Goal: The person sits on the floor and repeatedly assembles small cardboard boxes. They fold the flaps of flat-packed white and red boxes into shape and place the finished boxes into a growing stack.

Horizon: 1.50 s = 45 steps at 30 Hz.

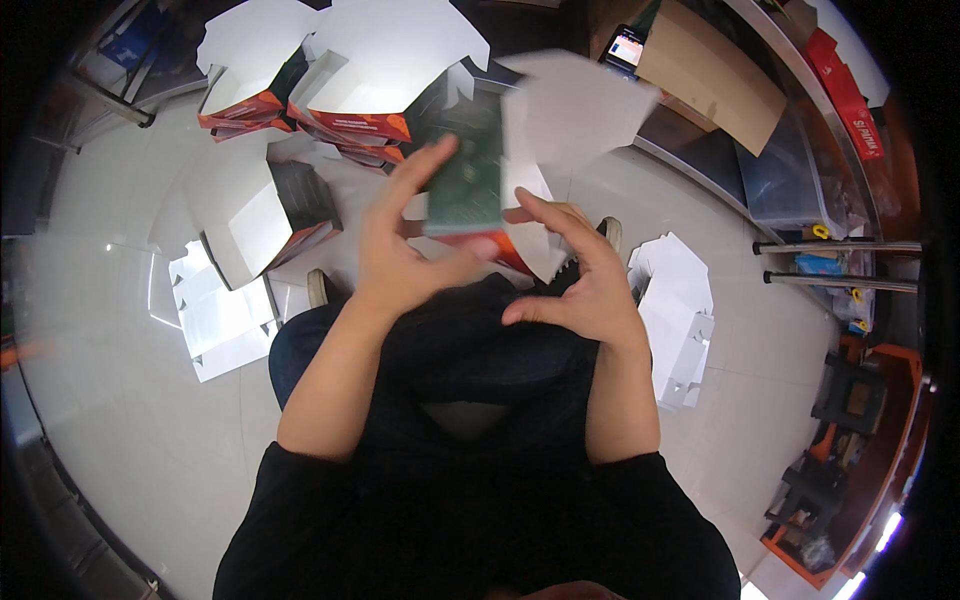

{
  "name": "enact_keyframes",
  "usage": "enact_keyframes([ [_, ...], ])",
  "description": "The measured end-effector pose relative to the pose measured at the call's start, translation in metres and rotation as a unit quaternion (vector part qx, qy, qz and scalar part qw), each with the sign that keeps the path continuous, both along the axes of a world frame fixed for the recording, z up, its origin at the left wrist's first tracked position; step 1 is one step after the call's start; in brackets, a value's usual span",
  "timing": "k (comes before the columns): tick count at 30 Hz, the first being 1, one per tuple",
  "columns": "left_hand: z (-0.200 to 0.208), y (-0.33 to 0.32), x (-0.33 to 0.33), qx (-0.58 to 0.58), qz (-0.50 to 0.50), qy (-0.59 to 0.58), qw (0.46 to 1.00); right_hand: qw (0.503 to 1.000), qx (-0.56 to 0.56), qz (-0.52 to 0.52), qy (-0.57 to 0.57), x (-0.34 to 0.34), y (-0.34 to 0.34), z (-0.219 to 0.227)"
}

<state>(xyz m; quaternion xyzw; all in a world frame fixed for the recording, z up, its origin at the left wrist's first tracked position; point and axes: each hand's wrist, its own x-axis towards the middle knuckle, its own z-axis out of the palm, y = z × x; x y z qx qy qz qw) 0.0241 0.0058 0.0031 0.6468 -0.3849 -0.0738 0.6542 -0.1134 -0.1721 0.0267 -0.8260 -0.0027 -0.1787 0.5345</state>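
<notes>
In front of my lap I hold a small folded cardboard food box (466, 180), dark green on the side toward me with a red-orange strip below. Its raised white lid flap (580, 115) is smeared by motion. My left hand (410, 245) grips the box from the left, fingers along its side and thumb across the lower front. On the other side, my right hand (585, 275) is open, thumb and forefinger spread wide. Its forefinger tip is beside the box's right edge; whether it touches cannot be made out.
Several opened boxes (365, 85) stand stacked at the far left, with another open box (255, 215) nearer. Flat white blanks lie on the floor, one pile left (222, 320), one pile right (672, 320). A phone (625, 50) and brown cardboard (710, 65) are at the far right.
</notes>
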Motion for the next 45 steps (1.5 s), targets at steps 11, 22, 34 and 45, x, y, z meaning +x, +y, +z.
enact_keyframes([
  [11,0.01,-0.003,-0.006,0.005,-0.073,-0.013,0.997,0.954,0.298,-0.013,0.02,-0.013,-0.002,-0.006],
  [22,0.008,-0.012,-0.023,0.086,-0.053,0.071,0.992,0.92,0.381,-0.084,0.026,0.001,0.005,-0.007],
  [34,0.002,-0.01,-0.015,0.036,0.007,-0.1,0.994,0.965,0.248,-0.084,-0.008,0.0,0.02,-0.028],
  [45,-0.011,-0.014,-0.019,-0.072,0.021,0.093,0.993,0.941,0.29,-0.121,0.126,0.009,0.02,-0.026],
])
